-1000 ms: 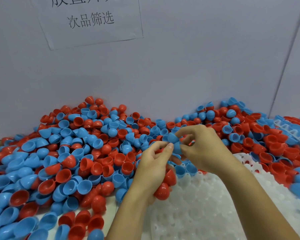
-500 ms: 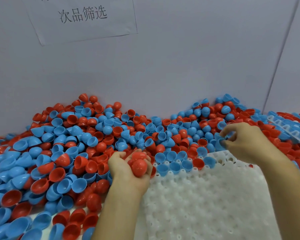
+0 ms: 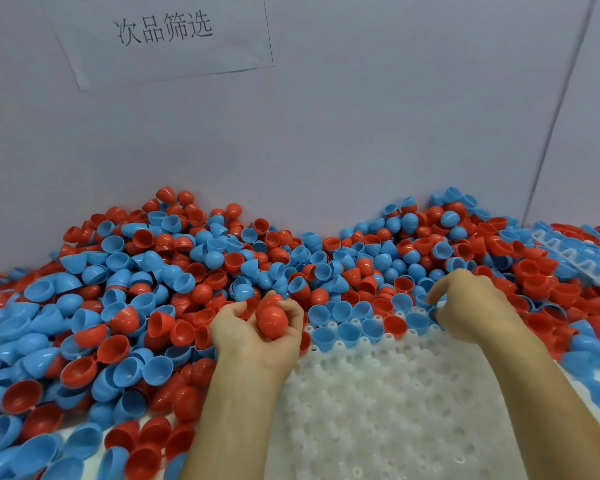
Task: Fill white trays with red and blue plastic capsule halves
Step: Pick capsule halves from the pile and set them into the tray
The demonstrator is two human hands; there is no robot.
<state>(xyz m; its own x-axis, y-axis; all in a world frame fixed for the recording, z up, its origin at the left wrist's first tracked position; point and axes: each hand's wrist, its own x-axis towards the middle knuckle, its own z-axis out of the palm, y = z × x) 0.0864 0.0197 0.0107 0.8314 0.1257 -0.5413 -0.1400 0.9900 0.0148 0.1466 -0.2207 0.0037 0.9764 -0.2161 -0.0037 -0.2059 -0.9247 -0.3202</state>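
Observation:
A white tray (image 3: 395, 393) with rows of round sockets lies in front of me. Its far row holds several blue halves (image 3: 347, 333) and a red half (image 3: 395, 325). My left hand (image 3: 253, 341) sits at the tray's left far corner and grips a stack of red capsule halves (image 3: 271, 320). At the right end of the far row, my right hand (image 3: 471, 306) has its fingers curled down and pinches a blue capsule half (image 3: 433, 314), which the fingers mostly hide.
A deep heap of loose red and blue capsule halves (image 3: 187, 271) spreads from the left edge along the grey wall (image 3: 361, 133) to the right. A filled white tray (image 3: 582, 258) lies at the far right. A paper sign (image 3: 163, 32) hangs on the wall.
The hands were together over the tray's far edge. My right hand moved off to the right with a blue half and lowered to the far row. My left hand dropped back, keeping the red halves.

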